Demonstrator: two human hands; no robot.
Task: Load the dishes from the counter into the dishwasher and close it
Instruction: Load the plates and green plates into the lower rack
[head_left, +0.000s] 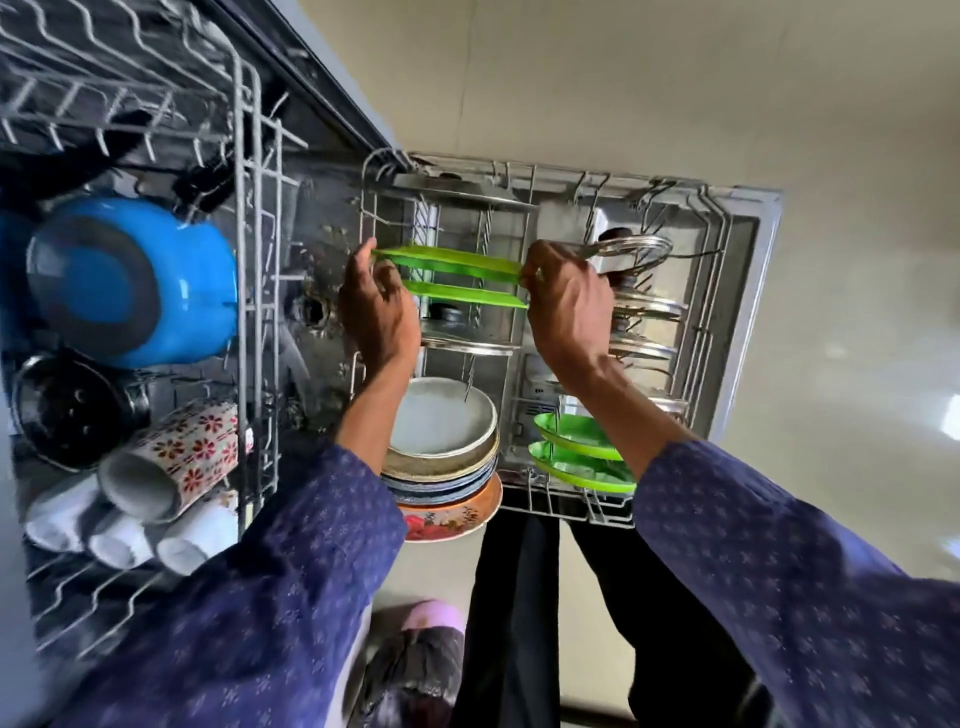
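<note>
I look straight down into the pulled-out lower rack of the open dishwasher. My left hand pinches the left end of a green plastic plate that stands on edge between the tines. My right hand pinches its right end. A second green plate stands just in front of it. Two more green plates lean at the rack's near right. A stack of bowls and plates sits at the near middle. Steel and glass lids stand along the right side.
The upper rack on the left holds a blue pot, a black pot, a flowered mug and white cups. Pale floor lies beyond and to the right. My dark trousers and a slipper are below the rack.
</note>
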